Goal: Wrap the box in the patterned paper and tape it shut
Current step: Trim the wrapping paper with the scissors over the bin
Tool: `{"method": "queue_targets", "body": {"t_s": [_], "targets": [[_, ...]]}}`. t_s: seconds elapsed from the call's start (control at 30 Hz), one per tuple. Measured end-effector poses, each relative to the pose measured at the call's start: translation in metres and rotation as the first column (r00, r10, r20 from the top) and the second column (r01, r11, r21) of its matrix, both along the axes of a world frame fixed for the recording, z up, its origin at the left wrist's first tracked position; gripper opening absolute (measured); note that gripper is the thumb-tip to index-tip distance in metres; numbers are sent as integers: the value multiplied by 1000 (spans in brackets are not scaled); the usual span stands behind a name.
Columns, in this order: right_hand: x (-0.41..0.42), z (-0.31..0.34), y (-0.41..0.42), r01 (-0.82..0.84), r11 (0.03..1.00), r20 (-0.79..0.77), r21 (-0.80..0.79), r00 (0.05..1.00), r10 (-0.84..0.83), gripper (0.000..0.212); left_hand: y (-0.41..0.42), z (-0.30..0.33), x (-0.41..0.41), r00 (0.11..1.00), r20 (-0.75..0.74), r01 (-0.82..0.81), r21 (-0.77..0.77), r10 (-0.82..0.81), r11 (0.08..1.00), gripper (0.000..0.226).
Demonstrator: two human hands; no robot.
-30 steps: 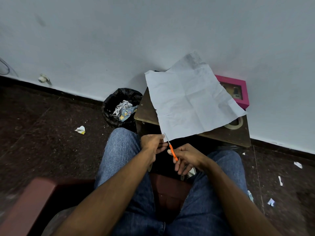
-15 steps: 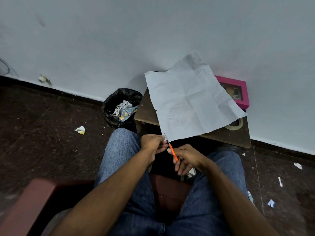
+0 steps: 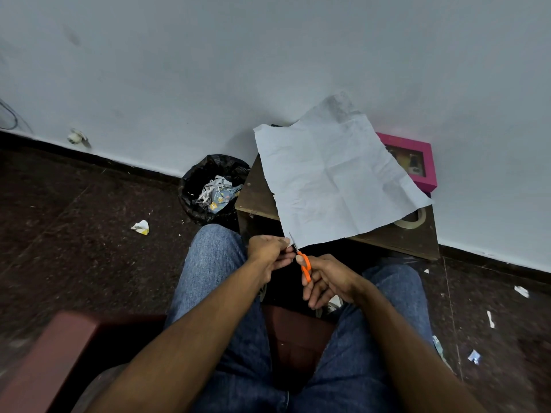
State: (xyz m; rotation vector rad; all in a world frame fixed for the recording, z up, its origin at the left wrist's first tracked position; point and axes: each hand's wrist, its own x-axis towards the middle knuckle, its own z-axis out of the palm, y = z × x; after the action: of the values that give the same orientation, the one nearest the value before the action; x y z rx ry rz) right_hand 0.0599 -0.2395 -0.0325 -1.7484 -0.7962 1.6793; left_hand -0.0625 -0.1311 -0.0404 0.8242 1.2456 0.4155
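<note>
1. Seated before a small brown table against the wall, with the paper draped white side up over most of its top, the sheet's far corner leaning on the wall and its near edge hanging past the table's front edge.
2. Left hand pinching the sheet's near-left corner just off the table's front edge; right hand curled round the orange handles of the scissors, blades angled up to that same corner.
3. Pink box parked at the table's back-right corner, partly under the paper; tape roll near the right edge, half hidden beneath the sheet.
4. Could wander off line: unsupported, already creased paper hanging past the front edge, likely to buckle between the blades and tear raggedly.
5. Could nick the pinching fingertips: blade tips right beside them.
6. Could drag the whole sheet forward: any hard pull at the corner, perhaps shifting the tape roll or sliding paper off the table.
7. Could end up too small for the box if too much gets trimmed; pattern side hidden, so cannot judge the margin.
8. Against the earlier frames: nearly nothing different. Same pinch, same clasp on the handles, blades at the same corner, sheet, box and roll in the same places. No visible progress of any cut.
9. Bin beside the table's left edge, holding scraps.
</note>
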Motion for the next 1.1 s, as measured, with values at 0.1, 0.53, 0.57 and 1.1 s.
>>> {"method": "queue_targets", "body": {"t_s": [0.1,0.53,0.57,1.1], "targets": [[0,-1,1,-2,1000,-1,13,1000,2,63,0,0,0,1000,0,-1,-1,1,1000,6],[0,-4,1,23,999,46,28,999,-24,49,2,3,0,1000,-5,2,-2,-2,1000,8],[0,-3,2,21,999,53,28,998,-22,49,2,3,1,1000,-6,7,-2,-7,1000,8],[2,-4,5,49,999,69,20,996,-50,53,0,3,0,999,7,44,-7,-44,999,9]]}}
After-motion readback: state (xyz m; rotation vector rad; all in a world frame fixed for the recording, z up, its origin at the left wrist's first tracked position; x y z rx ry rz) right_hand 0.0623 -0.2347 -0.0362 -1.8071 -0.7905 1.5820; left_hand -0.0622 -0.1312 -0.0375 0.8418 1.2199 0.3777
